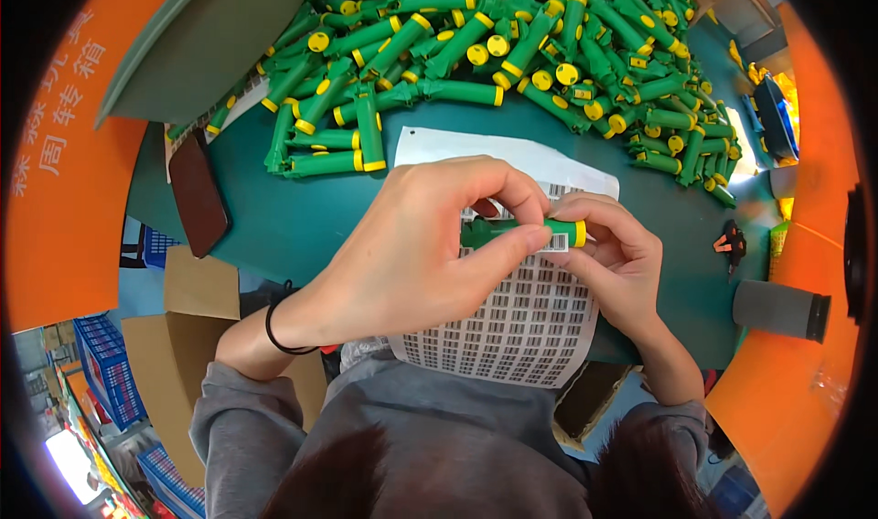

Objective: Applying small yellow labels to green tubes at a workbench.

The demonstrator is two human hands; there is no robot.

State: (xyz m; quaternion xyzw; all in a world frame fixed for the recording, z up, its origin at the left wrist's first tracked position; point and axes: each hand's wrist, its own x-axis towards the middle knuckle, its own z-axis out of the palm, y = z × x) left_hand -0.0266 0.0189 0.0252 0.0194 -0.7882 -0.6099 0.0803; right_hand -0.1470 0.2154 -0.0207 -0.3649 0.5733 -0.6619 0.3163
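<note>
Over a white sheet of barcode stickers [498, 331], a green plastic tube with a yellow end cap [569, 229] is held level between my hands. My left hand [412, 240] is closed, its thumb and forefinger pinched at the tube's middle, on a small white barcode sticker [557, 243]. Part of the tube's left end is hidden behind these fingers. At the yellow-capped end, my right hand [626, 258] grips the tube between thumb and fingers. The sheet lies under both hands and hangs over the table's near edge toward my lap.
A large heap of similar green tubes [457, 43] covers the far side of the green table [274, 213]. A dark red flat case [198, 194] lies at left, a grey cylinder [777, 309] at right near black clips [731, 245]. An open cardboard box [165, 354] stands below left.
</note>
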